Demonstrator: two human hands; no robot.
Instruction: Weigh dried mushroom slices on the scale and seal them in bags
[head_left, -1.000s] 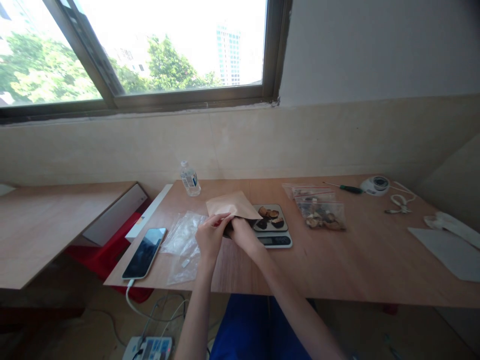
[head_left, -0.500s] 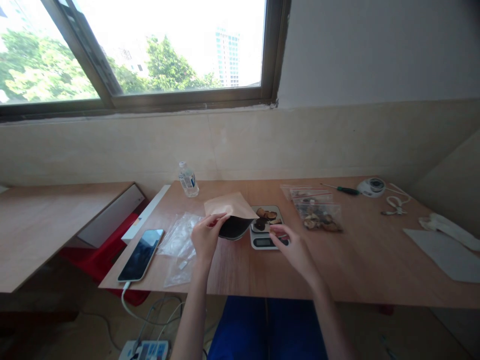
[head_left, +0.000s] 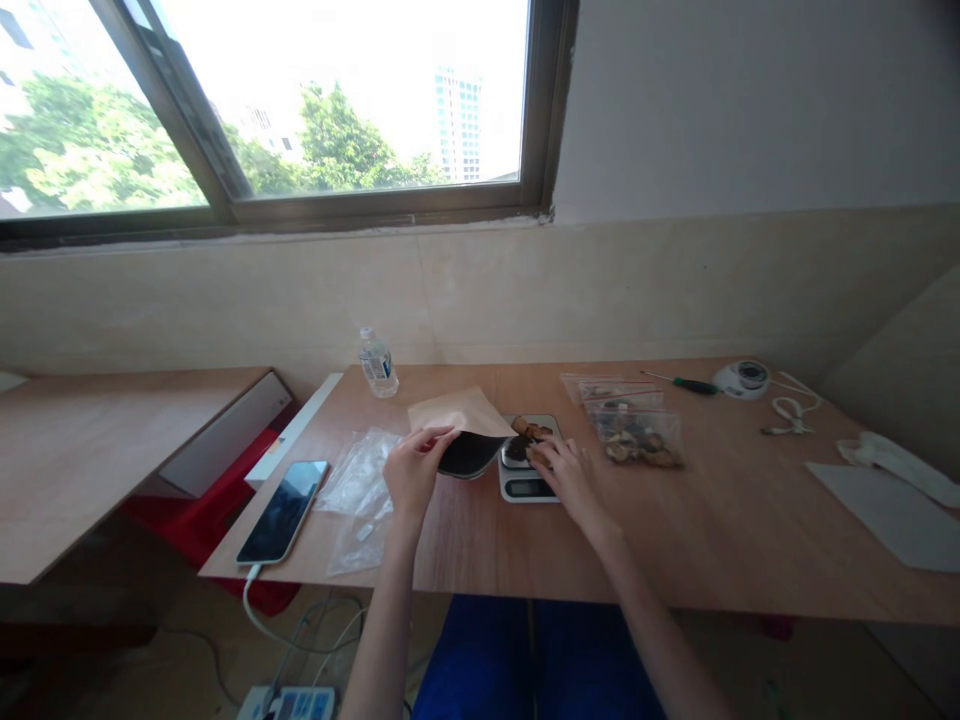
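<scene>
Hands work at mid-table in the head view. The left hand (head_left: pixel 412 472) reaches forward, fingers curled, pinching the near lip of a brown pouch (head_left: pixel 459 425). The pouch's mouth gapes toward three o'clock and its long axis runs from ten to four o'clock; it lies just beyond the fingertips. The right hand (head_left: pixel 564 472) stretches palm-down over the scale (head_left: pixel 527 478), fingers loosely bent onto dried slices (head_left: pixel 528 430); whether they grip one I cannot tell.

One paper pouch (head_left: pixel 457 412), one scale (head_left: pixel 527 478), one bottle (head_left: pixel 376 362), one phone (head_left: pixel 284 510), one screwdriver (head_left: pixel 684 383).
</scene>
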